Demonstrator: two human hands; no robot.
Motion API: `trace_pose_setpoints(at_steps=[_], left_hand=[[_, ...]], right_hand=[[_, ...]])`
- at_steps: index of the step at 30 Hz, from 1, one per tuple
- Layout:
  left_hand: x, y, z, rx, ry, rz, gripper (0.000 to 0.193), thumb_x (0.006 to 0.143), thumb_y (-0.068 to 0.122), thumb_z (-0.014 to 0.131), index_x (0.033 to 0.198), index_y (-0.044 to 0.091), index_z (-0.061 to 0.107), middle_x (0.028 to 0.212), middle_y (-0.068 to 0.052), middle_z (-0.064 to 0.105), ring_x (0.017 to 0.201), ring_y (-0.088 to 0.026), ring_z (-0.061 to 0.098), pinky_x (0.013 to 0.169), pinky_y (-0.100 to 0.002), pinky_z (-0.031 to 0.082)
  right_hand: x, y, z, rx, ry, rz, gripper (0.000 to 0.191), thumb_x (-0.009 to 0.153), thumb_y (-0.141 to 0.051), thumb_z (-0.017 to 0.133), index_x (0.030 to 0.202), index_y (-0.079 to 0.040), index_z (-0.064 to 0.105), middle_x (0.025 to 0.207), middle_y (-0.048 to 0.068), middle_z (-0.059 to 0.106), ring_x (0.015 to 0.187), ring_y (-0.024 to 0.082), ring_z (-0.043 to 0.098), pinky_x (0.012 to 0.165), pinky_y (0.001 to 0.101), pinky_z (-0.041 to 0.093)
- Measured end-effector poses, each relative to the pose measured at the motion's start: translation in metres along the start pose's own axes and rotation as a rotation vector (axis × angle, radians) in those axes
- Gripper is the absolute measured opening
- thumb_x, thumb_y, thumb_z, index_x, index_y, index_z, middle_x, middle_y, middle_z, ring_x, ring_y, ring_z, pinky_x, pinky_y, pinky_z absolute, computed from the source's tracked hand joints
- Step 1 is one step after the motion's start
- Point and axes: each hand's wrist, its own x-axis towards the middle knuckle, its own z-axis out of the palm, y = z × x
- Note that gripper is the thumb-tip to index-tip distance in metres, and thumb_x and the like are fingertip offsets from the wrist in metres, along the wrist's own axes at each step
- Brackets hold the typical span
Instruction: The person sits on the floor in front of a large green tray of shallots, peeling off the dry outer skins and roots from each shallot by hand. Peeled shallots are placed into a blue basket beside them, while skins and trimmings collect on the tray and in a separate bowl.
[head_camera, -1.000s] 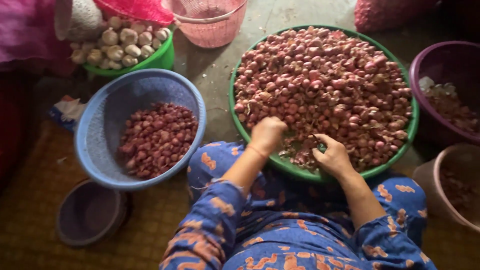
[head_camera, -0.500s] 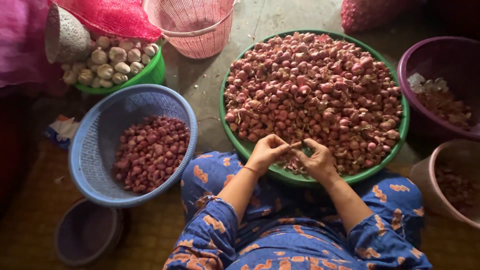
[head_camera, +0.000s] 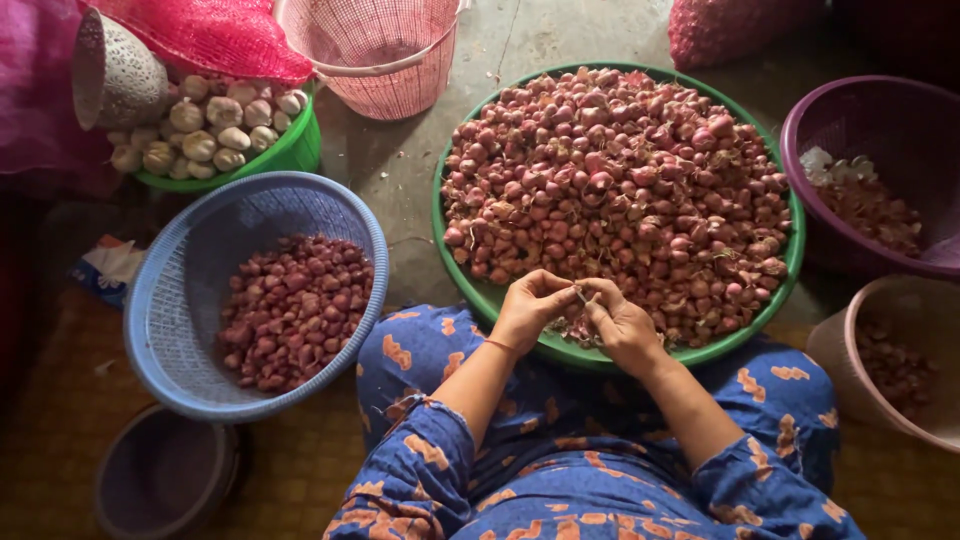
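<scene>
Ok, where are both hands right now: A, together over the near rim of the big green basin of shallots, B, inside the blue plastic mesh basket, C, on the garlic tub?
A: the left hand and right hand meet over the big green basin's near rim.

Item pinched between left hand and right hand too small to identify; beige tub and purple basin cropped at right edge.

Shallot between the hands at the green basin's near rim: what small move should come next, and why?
Probably finish stripping it, then drop it left into the blue basket. Both hands, left hand and right hand, pinch one shallot over the green basin; the basket holds cleaner ones.
</scene>
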Motion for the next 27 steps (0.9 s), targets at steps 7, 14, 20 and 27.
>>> trace_pose_setpoints(at_steps=[7,14,20,27], left_hand=[[0.003,-0.009,-0.004,0.012,0.009,-0.028,0.015,0.093,0.008,0.077,0.100,-0.001,0.068,0.092,-0.009,0.074,0.077,-0.013,0.071,0.070,-0.026,0.059],[-0.001,-0.016,-0.001,0.135,-0.068,0.054,0.013,0.093,0.004,0.076,0.100,-0.002,0.068,0.093,-0.006,0.073,0.082,-0.012,0.069,0.075,-0.026,0.059],[-0.001,0.000,0.000,0.062,0.034,0.034,0.017,0.092,0.009,0.077,0.103,-0.002,0.071,0.097,-0.010,0.076,0.083,-0.013,0.069,0.074,-0.026,0.056],[-0.005,0.004,0.006,-0.070,0.004,0.007,0.020,0.087,0.008,0.077,0.103,-0.001,0.068,0.096,-0.010,0.076,0.086,-0.016,0.074,0.080,-0.029,0.060]], right_hand=[[0.000,0.022,0.006,0.035,0.059,-0.068,0.027,0.103,-0.011,0.055,0.130,-0.012,0.059,0.079,-0.001,0.056,0.070,0.008,0.054,0.063,0.0236,0.047],[0.008,0.034,0.007,0.380,0.034,0.090,0.016,0.106,-0.011,0.050,0.120,-0.007,0.056,0.084,0.001,0.064,0.070,0.007,0.058,0.061,0.0227,0.047],[0.002,0.018,0.002,0.237,0.033,-0.029,0.028,0.101,-0.011,0.050,0.130,-0.011,0.053,0.079,0.000,0.060,0.068,0.006,0.057,0.060,0.0222,0.050],[0.006,0.020,0.006,0.370,0.018,0.079,0.026,0.104,-0.009,0.048,0.128,-0.010,0.058,0.082,0.000,0.060,0.065,0.005,0.051,0.056,0.0222,0.043]])
